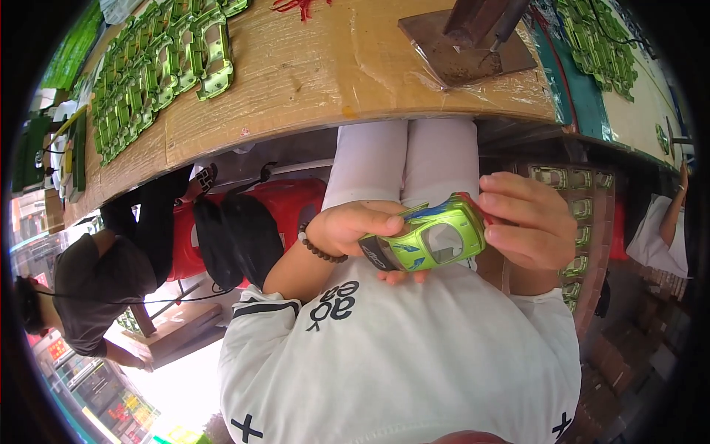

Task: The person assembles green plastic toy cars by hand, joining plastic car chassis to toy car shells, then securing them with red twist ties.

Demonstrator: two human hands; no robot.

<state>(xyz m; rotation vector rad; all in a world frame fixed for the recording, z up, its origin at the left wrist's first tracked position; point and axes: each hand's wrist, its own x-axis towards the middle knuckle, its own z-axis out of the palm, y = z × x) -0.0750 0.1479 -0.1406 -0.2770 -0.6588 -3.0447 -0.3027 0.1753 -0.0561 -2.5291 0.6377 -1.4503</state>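
A shiny green toy car body [444, 233] with blue markings and a dark end is held in front of my white shirt. My left hand [362, 226], with a brown bead bracelet on its wrist, grips the dark end, the thumb on top and fingertips showing below. At the other end my right hand [529, 222] is curled, its fingers against a narrow red strip [481, 209] along the car's edge. Whether that strip is part of the car or a separate piece, I cannot tell. My right thumb is not clearly visible.
Rows of green car shells [159, 66] lie on the brown table [296, 81]. A rusty metal stand [466, 55] is at the right, with red scraps [296, 7] farther left. A box of green parts [580, 214] stands below. At the left a person [103, 288] works beside a red seat [296, 203].
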